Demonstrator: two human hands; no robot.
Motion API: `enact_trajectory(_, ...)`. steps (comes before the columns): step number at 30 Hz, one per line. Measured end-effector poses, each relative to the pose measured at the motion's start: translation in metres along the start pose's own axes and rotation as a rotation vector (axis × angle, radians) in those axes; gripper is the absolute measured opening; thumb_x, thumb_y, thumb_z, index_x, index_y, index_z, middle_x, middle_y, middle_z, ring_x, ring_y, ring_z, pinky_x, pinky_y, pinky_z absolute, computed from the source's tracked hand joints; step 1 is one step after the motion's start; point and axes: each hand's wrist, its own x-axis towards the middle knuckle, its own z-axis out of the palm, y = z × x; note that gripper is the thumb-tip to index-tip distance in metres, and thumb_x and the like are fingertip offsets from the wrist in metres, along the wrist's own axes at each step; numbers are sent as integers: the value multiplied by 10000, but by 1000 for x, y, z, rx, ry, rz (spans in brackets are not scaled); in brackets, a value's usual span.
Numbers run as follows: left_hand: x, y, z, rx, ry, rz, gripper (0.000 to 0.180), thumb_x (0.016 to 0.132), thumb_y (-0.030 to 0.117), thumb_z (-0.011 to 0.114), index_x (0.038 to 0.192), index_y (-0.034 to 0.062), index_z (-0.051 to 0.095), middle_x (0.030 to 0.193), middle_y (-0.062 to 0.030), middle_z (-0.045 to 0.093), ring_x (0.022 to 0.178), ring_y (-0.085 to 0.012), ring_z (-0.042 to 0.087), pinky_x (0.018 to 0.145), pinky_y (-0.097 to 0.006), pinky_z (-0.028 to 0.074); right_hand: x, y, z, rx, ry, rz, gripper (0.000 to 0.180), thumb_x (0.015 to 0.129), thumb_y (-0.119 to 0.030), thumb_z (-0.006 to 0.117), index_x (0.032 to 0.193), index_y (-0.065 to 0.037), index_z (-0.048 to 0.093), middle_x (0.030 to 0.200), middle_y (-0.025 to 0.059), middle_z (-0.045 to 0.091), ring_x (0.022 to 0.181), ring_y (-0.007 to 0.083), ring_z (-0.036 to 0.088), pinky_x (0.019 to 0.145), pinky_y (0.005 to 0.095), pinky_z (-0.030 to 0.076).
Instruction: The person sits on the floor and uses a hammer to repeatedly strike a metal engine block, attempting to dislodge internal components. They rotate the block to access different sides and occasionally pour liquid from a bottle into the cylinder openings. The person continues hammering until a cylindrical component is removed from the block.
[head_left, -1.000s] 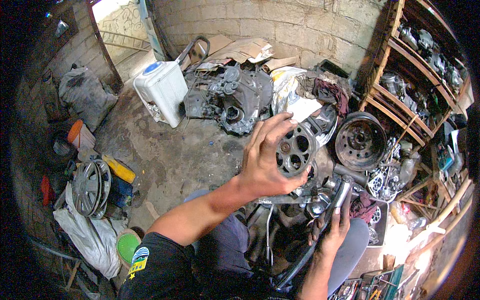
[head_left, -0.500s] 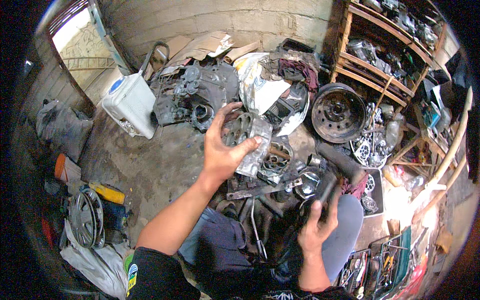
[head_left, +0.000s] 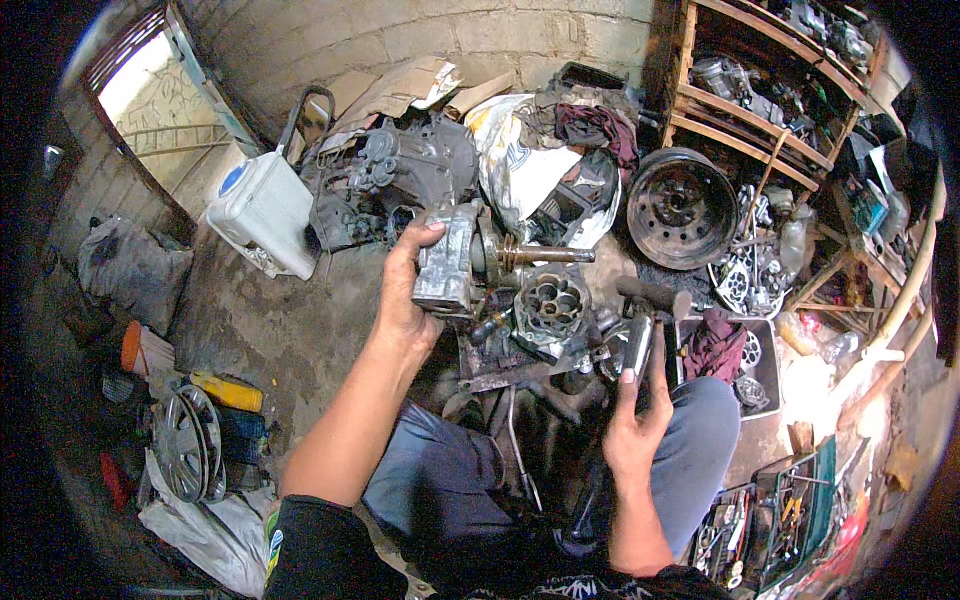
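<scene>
My left hand (head_left: 405, 285) grips a grey metal machine block (head_left: 446, 262) from its left side. A greasy shaft (head_left: 550, 255) with a coil-like ring sticks out of the block to the right. Below the shaft, a round metal part with several bores (head_left: 553, 303) rests on a dark metal support (head_left: 490, 370) in front of me. At the right, my right hand (head_left: 640, 415) is closed on a hammer (head_left: 641, 345). Its dark head (head_left: 655, 295) points away from me, apart from the block and the shaft.
A steel wheel rim (head_left: 683, 208) and wooden shelves (head_left: 750, 105) stand at the back right. Near my right knee are a parts tray (head_left: 765, 395) with a maroon rag and a toolbox (head_left: 790, 510). Behind the block lies a gearbox casing (head_left: 410, 165); a white cooler (head_left: 262, 210) stands left.
The block has turned in my left hand, so its shaft now shows pointing right. My left hand has shifted slightly left. The hammer, blurred before, now shows sharply, its head farther left.
</scene>
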Motion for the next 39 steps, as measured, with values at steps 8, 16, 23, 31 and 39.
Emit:
enact_trajectory(8,-9,5,12,-228,-116,-313,577,871,482,539,1335,140,581,1307,-144,623,1172,-391,602,936,-717,467,-13,14,3,73,63,125,535,941,-79,647,1425,71,474,1231,179,650,1125,220,605,1021,359,444)
enact_trajectory(16,-21,-16,19,-139,-78,-623,647,874,559,487,1358,138,573,1331,-179,604,1181,-426,592,944,-686,481,-7,3,13,352,100,237,471,797,-132,847,1166,2,586,969,50,638,890,147,604,815,300,494)
enact_trajectory(23,-35,-51,28,40,-248,-716,675,866,496,506,1429,124,509,1361,-173,598,1180,-392,614,896,-706,496,1,-3,11,386,50,311,586,755,5,832,1245,-4,511,1092,85,648,979,172,638,853,313,528)
enact_trajectory(31,-30,-64,35,-13,-196,-803,628,873,470,508,1391,114,526,1303,-170,622,1125,-381,636,891,-708,499,5,11,2,429,43,320,602,778,17,807,1284,-15,483,1106,101,655,941,174,666,739,285,565)
enact_trajectory(39,-31,-75,44,98,-220,-720,573,875,417,547,1341,82,549,1239,-160,643,1056,-354,660,863,-669,537,6,13,-1,480,74,365,661,766,59,806,1318,-6,449,1112,124,650,956,220,669,720,327,606)
